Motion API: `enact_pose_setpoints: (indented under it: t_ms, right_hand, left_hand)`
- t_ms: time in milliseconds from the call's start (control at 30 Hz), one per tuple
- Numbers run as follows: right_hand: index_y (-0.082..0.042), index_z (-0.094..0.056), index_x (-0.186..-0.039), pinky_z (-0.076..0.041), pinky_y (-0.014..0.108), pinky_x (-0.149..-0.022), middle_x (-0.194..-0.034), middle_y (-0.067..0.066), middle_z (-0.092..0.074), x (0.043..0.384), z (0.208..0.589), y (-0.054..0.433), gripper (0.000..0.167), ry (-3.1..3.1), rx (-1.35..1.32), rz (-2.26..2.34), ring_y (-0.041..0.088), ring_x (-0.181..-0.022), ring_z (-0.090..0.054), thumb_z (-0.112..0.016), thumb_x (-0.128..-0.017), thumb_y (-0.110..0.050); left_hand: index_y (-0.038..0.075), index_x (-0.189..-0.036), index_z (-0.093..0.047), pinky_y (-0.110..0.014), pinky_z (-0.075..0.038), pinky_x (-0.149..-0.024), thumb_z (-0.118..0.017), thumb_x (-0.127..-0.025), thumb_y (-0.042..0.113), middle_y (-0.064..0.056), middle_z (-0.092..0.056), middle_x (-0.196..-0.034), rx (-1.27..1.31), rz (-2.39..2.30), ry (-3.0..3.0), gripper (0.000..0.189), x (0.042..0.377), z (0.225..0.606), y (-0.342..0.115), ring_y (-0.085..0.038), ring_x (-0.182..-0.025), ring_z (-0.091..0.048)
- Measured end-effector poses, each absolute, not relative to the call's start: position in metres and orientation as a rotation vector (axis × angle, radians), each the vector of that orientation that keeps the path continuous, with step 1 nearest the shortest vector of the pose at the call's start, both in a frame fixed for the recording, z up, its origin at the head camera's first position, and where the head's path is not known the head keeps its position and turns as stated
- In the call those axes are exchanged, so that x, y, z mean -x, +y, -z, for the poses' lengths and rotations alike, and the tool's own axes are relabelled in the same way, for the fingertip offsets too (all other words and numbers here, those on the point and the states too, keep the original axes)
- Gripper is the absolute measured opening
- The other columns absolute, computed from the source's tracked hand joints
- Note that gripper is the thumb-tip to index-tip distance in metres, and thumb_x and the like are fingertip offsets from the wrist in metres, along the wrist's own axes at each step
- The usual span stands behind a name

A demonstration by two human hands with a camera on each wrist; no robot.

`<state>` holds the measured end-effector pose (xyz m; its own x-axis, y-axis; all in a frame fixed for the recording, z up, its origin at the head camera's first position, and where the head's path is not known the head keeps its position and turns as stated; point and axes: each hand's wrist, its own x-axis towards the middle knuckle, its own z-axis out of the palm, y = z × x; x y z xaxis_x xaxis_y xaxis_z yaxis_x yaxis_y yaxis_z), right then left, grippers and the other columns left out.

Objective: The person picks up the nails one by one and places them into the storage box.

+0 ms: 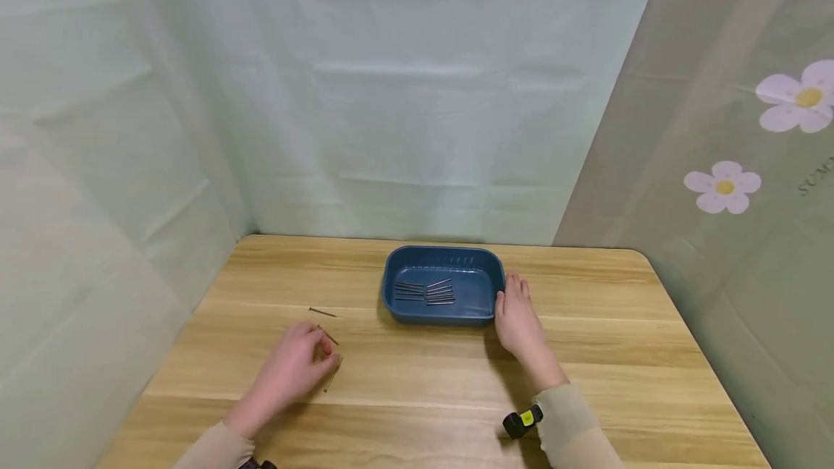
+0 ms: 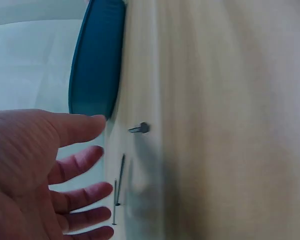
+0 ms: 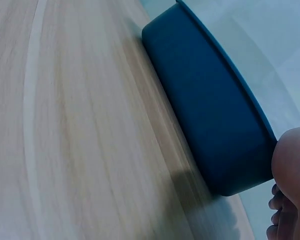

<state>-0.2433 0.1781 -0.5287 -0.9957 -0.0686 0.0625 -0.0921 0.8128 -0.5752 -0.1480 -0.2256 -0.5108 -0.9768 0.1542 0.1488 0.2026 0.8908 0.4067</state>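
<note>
Three loose nails lie on the wooden table around my left hand (image 1: 296, 364): a far nail (image 1: 322, 312), a middle nail (image 1: 329, 336) by the fingers, and a near nail (image 1: 331, 378) just below the thumb. In the left wrist view, that hand's thumb and fingers are spread apart with nothing between them, and the near nail (image 2: 140, 128) shows its head toward the camera. My right hand (image 1: 519, 320) rests against the right end of a dark blue tray (image 1: 439, 320), thumb at the rim and fingers along the outside. Inside the tray are several nails (image 1: 439, 295) in two side-by-side groups.
The wooden table (image 1: 417, 396) has rounded far corners. Right behind it hangs a pale curtain (image 1: 423, 129), with more cloth at the left and a flowered panel (image 1: 723, 187) at the right. The tray stands near the far edge.
</note>
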Motion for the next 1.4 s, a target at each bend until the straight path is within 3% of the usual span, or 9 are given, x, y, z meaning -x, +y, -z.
enact_pose_setpoints:
  t_ms: [133,600,1067,1400]
  right_hand:
    - [0.018,-0.024,-0.161,-0.018,0.06,-0.127,-0.168,0.037,-0.023,0.242,0.529,0.18,0.059,-2.958,-0.153,-0.913,0.055,-0.157,-0.016,-0.035,-0.116,-0.02]
    - [0.018,-0.023,-0.161,-0.017,0.059,-0.128,-0.169,0.036,-0.022,0.242,0.524,0.183,0.06,-2.961,-0.16,-0.898,0.054,-0.157,-0.017,-0.034,-0.116,-0.021]
    - [0.017,-0.023,-0.161,-0.019,0.058,-0.128,-0.169,0.035,-0.023,0.244,0.528,0.182,0.06,-2.958,-0.166,-0.889,0.053,-0.157,-0.019,-0.034,-0.117,-0.022]
    - [0.018,-0.024,-0.161,-0.02,0.058,-0.128,-0.169,0.035,-0.024,0.243,0.529,0.181,0.06,-2.95,-0.154,-0.891,0.053,-0.158,-0.019,-0.034,-0.116,-0.022]
  left_hand:
    - [0.021,-0.077,-0.062,-0.048,-0.051,-0.086,-0.089,-0.087,0.031,-0.002,-0.06,-0.098,0.242,0.59,-3.003,0.031,0.138,0.516,-0.226,-0.026,-0.098,-0.058]
    - [0.021,-0.073,-0.066,-0.053,-0.05,-0.091,-0.094,-0.082,0.024,-0.007,-0.061,-0.108,0.261,0.585,-3.012,0.03,0.132,0.517,-0.222,-0.033,-0.108,-0.056]
    - [0.021,-0.069,-0.065,-0.048,-0.048,-0.084,-0.089,-0.081,0.013,-0.003,-0.056,-0.1,0.295,0.526,-3.024,0.028,0.131,0.514,-0.217,-0.027,-0.098,-0.05]
    - [0.019,-0.072,-0.065,-0.057,-0.047,-0.102,-0.084,-0.08,0.005,-0.015,-0.064,-0.113,0.396,0.572,-2.887,0.025,0.137,0.511,-0.209,-0.038,-0.114,-0.055]
